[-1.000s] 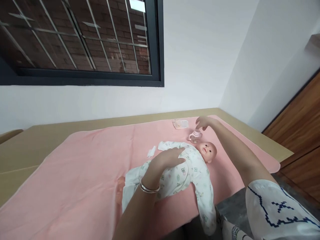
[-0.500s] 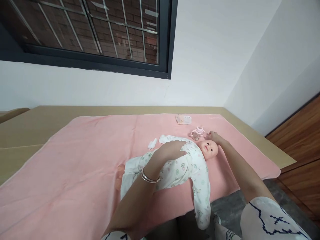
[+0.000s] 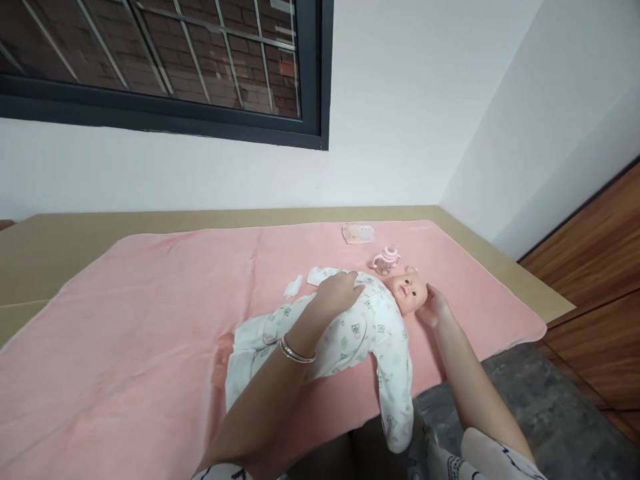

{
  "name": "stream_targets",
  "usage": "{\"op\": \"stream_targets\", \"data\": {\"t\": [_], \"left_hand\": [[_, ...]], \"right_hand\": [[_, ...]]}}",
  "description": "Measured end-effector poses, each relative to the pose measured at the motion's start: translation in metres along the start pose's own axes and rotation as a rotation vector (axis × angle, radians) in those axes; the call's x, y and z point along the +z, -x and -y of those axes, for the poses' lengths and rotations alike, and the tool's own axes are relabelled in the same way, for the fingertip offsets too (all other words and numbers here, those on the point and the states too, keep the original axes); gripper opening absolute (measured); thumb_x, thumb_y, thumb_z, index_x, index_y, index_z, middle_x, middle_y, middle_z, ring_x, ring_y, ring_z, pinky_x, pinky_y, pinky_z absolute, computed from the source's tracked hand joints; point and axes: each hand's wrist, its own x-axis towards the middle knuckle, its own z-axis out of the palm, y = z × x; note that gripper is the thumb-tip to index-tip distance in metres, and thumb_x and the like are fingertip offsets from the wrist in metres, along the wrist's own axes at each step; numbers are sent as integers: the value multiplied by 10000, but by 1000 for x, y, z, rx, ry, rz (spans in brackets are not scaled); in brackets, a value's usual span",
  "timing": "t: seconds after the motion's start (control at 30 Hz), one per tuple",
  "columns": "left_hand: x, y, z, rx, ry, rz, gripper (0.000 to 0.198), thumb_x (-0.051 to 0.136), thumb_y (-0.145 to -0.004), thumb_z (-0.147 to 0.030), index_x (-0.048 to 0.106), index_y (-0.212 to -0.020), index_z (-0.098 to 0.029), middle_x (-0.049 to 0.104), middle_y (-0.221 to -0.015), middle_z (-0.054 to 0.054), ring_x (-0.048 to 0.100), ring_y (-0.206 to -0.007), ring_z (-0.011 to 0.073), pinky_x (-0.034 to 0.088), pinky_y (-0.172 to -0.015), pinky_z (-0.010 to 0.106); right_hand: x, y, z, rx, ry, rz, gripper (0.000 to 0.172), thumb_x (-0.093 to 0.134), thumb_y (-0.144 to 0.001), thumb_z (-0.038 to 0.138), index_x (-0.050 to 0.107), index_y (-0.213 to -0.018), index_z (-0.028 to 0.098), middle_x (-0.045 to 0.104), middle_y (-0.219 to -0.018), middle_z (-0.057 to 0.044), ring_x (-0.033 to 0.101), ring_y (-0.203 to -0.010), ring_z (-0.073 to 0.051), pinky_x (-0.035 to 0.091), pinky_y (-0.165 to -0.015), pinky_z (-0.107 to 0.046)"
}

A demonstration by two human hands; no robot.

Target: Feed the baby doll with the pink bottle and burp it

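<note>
A baby doll [image 3: 350, 327] in a white printed romper lies on its back on a pink mat [image 3: 165, 320], its head to the right and bare feet to the left. My left hand [image 3: 340, 292] rests on the doll's chest, thumb apart from the fingers; the fingertips are partly hidden. Beside the crown of the doll's head [image 3: 407, 292], my right hand [image 3: 434, 307] is cupped against it with fingers extended. One sleeve of the romper hangs over the mat's near edge.
A pink baby bottle with handles [image 3: 386, 260] stands behind the doll's head. Farther back lies a clear plastic container [image 3: 358, 233]. A small white piece [image 3: 293, 287] lies beyond the doll's waist. A wall and a barred window [image 3: 200, 60] bound the far side.
My right hand has moved from beyond the doll's head, near the bottle, to the near side of its crown. The left hand's fingers have drawn in on the chest. The view has shifted slightly.
</note>
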Motion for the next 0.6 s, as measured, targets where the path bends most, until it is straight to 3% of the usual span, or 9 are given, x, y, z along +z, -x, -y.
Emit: {"op": "stream_targets", "data": {"t": [0.13, 0.2, 0.3, 0.43, 0.53, 0.6], "left_hand": [[2, -1, -1, -31, 30, 10, 354, 622, -1005, -396, 623, -1278, -170, 648, -1276, 105, 661, -1096, 240, 576, -939, 463], [1, -2, -1, -41, 51, 2, 363, 620, -1006, -399, 616, -1288, -170, 648, -1273, 106, 663, -1089, 240, 578, -933, 463], [0, -4, 2, -28, 93, -23, 394, 617, -1006, -404, 595, -1328, -177, 630, -1313, 113, 652, -1126, 253, 568, -957, 482], [4, -11, 6, 4, 155, -49, 416, 616, -1005, -409, 584, -1355, -186, 599, -1377, 120, 622, -1200, 276, 538, -1010, 515], [11, -17, 7, -7, 188, -60, 413, 624, -1001, -403, 587, -1348, -182, 601, -1372, 120, 625, -1193, 276, 542, -1003, 514], [15, -22, 7, -26, 205, -68, 406, 628, -1000, -397, 591, -1340, -179, 609, -1356, 117, 635, -1170, 269, 553, -985, 503]], "right_hand": [[11, 5, -4, -10, -294, 136, 729, 282, -919, 508, 152, -1610, 315, 448, -1596, -70, 614, -1325, -241, 554, -1064, -450], [15, 5, -7, -28, -442, 204, 754, 330, -914, 508, 105, -1615, 348, 456, -1590, -66, 624, -1310, -238, 513, -1123, -467], [19, 2, -13, -92, -595, 270, 781, 350, -911, 527, 91, -1623, 338, 381, -1639, -36, 572, -1375, -220, 459, -1191, -454], [25, 2, -7, -143, -422, 277, 801, 295, -935, 583, 45, -1634, 283, 334, -1661, -53, 527, -1419, -225, 490, -1159, -480], [29, 3, 3, -117, -279, 277, 846, 262, -934, 655, 179, -1616, 162, 394, -1620, -132, 516, -1428, -257, 514, -1129, -485], [30, 2, 6, -58, -353, 320, 824, 285, -936, 658, 325, -1559, 120, 449, -1582, -144, 518, -1424, -251, 501, -1148, -461]]}}
